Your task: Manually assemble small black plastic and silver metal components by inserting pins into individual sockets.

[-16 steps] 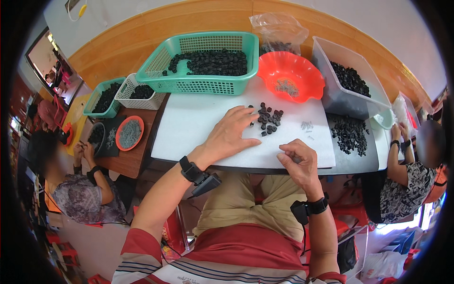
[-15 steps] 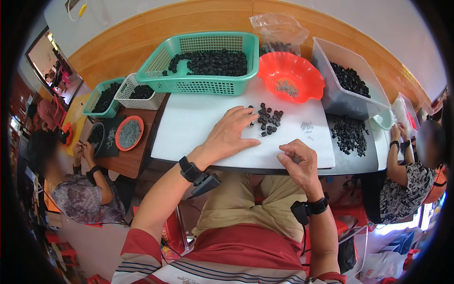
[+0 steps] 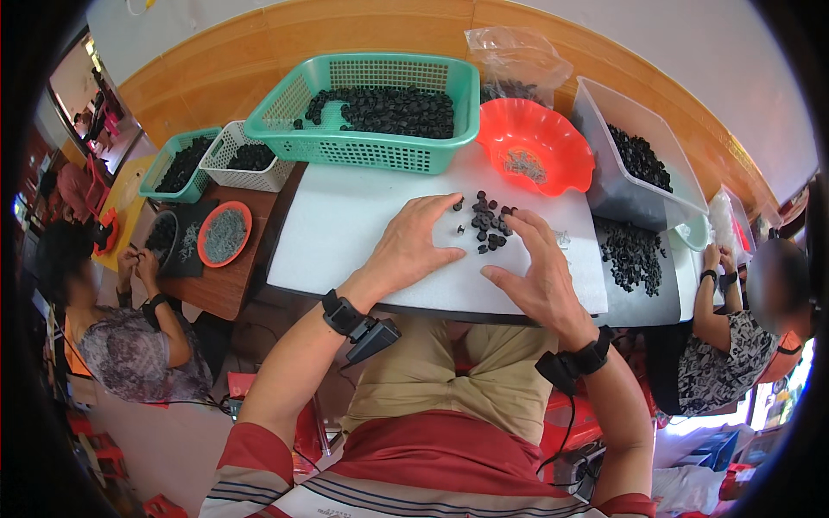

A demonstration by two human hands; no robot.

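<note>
Three baskets [image 3: 380, 147]; two orange bowls [image 3: 535, 142].

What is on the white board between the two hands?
A small pile of black pieces lies between the left hand and right hand, seen in the head view.

Black parts [image 3: 486, 226] on a white board [image 3: 345, 233], green basket [image 3: 380, 147], orange bowl [image 3: 566, 142]

Orange bowl's [image 3: 534, 142] small contents indistinct
</note>
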